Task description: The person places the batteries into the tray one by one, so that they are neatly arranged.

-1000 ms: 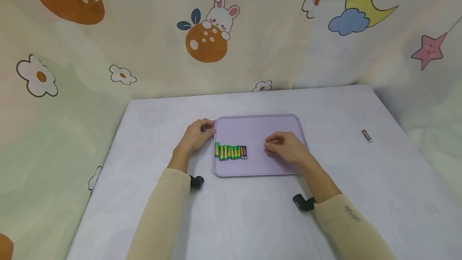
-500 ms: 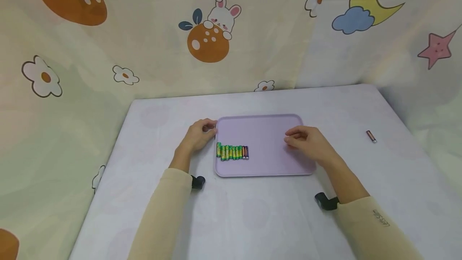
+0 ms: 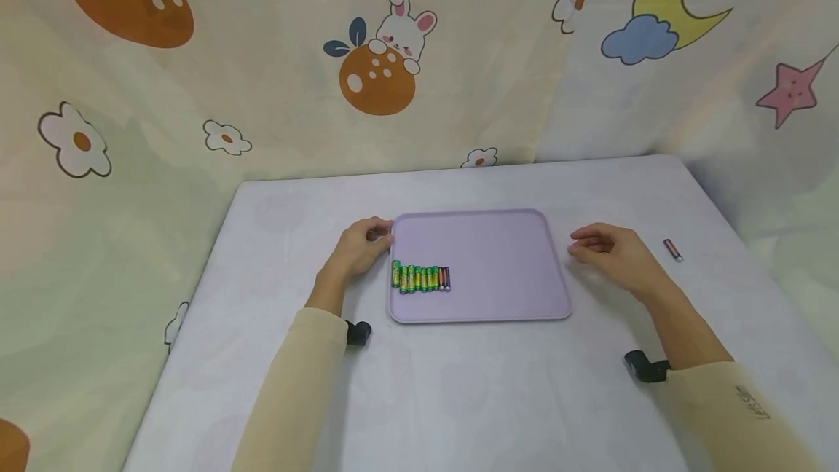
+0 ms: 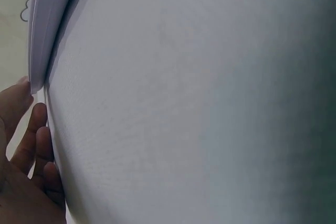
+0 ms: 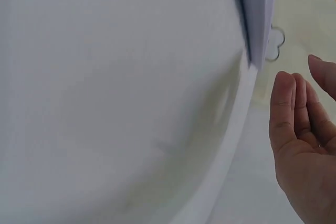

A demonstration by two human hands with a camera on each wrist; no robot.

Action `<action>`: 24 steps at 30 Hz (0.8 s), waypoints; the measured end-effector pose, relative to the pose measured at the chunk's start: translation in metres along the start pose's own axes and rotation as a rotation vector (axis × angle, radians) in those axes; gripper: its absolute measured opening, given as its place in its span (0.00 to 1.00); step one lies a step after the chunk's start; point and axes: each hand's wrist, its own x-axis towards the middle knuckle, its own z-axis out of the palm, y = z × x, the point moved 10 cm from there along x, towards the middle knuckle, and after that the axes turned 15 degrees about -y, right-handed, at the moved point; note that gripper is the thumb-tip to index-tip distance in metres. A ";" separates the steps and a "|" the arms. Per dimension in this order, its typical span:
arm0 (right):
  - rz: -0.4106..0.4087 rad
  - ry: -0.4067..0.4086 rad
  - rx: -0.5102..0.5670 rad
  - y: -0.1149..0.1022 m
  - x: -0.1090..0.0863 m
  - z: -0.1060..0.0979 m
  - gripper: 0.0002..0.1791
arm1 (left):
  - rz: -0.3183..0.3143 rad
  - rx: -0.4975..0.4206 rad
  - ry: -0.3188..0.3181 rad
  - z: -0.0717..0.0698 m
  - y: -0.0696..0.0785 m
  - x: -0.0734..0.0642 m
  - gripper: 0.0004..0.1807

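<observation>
The head view is showing the whole scene: a lilac tray [image 3: 498, 297] is lying on a white table [image 3: 459, 399], with a row of AAA batteries [image 3: 421, 277] lined up side by side on the tray's left part. Most are green and yellow; the rightmost ones are darker. A single loose battery [image 3: 672, 249], copper and dark, is lying on the table well to the right of the tray.

The left hand [image 3: 357, 246] is resting at the tray's left rim, its fingers curling against the upper left corner and touching it. The right hand [image 3: 612, 253] is hovering over the table just right of the tray, between the tray and the loose battery, fingers relaxed and holding nothing.

The left wrist view is giving only a close look at fingers [image 4: 31, 129] lying against the tray's edge [image 4: 44, 35]; no batteries are appearing there. The right wrist view is confirming an empty right palm [image 5: 304, 145], fingers together and nearly straight, apart from the tray's corner [image 5: 257, 19].

Small lettering is running along the right sleeve [image 3: 747, 414] but is too small to read. Battery labels are likewise illegible.

A cartoon-printed cloth [image 3: 262, 79] is hanging behind and beside the table, showing rabbits, flowers, a moon, a cloud and a star.
</observation>
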 end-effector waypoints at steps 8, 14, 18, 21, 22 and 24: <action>0.039 0.060 -0.105 0.024 -0.023 -0.043 0.23 | 0.005 0.012 -0.003 -0.002 0.003 -0.001 0.21; 0.084 0.079 -0.137 0.043 -0.033 -0.066 0.25 | 0.000 0.004 -0.010 -0.001 0.003 0.000 0.20; 0.115 0.090 -0.138 0.057 -0.038 -0.081 0.26 | -0.003 0.000 -0.014 -0.001 0.002 0.000 0.20; 0.119 0.106 -0.164 0.067 -0.039 -0.090 0.26 | -0.007 0.004 -0.011 0.000 0.001 0.001 0.20; 0.122 0.113 -0.169 0.071 -0.040 -0.093 0.26 | -0.007 0.005 -0.008 0.000 0.001 0.001 0.20; 0.138 0.130 -0.181 0.080 -0.041 -0.098 0.26 | -0.008 0.006 -0.006 0.000 0.000 0.001 0.20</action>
